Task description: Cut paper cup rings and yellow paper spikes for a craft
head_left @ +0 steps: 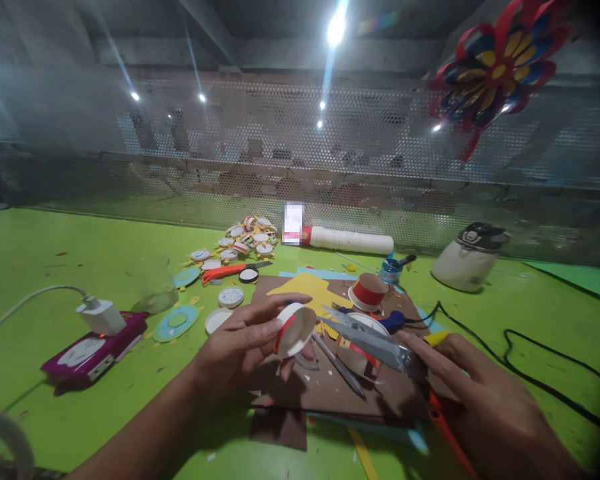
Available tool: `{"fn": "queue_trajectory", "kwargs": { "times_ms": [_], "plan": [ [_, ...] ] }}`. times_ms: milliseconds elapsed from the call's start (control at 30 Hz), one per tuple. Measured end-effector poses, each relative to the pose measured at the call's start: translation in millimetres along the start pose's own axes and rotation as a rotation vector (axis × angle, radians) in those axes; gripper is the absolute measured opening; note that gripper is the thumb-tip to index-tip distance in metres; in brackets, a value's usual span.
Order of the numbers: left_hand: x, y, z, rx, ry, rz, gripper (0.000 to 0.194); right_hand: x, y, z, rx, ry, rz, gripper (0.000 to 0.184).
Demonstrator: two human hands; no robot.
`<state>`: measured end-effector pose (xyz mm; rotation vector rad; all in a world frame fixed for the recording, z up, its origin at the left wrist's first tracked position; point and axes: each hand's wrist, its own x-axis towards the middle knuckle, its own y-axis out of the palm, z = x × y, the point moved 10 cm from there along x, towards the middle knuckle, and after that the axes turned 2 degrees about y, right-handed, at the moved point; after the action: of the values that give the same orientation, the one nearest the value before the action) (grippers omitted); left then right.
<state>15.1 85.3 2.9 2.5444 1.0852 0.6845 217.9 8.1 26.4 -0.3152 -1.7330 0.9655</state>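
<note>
My left hand (235, 337) holds a short paper cup piece (295, 331) by its rim. The piece is white with a red band and is tilted, so its brownish inside shows. In my right hand (480, 387) is a pair of scissors (375, 340) with red handles; the blades are slightly apart and point left at the cup piece, with their tips close to its right edge. Below lies a brown board (290, 393) bearing a yellow paper shape (305, 287), a grey pen (337, 363) and a red-banded cup piece (369, 291). Another cup is partly hidden behind the scissors.
A purple power strip (100, 353) with a white charger (100, 315) sits left. Behind are a pile of small sun-shaped pieces (255, 233), an orange cutter (225, 272) and a white roll (353, 239). Rightward stand a blue jar (391, 270) and a white-and-black container (467, 260); a black cable (473, 340) crosses the table.
</note>
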Motion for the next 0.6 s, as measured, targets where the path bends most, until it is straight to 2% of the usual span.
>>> {"fn": "queue_trajectory", "kwargs": {
  "times_ms": [100, 167, 400, 600],
  "plan": [
    [0.8, 11.4, 6.5, -0.127, -0.044, 0.092, 0.036, 3.7, 6.4, 10.9, -0.085, -0.125, 0.059, 0.047],
    [0.9, 14.5, 11.8, -0.176, -0.078, 0.119, 0.038, 6.5, 6.2, 12.6, -0.108, -0.143, 0.08, 0.049],
    [-0.6, 13.3, 27.5, -0.261, -0.215, 0.094, 0.05, 17.5, -0.6, 10.0, -0.096, -0.113, 0.129, 0.041],
    [-2.1, 8.3, 30.0, -0.26, -0.245, 0.065, 0.047, 10.9, 10.6, 9.4, -0.025, -0.13, 0.218, 0.046]
  ]
}}
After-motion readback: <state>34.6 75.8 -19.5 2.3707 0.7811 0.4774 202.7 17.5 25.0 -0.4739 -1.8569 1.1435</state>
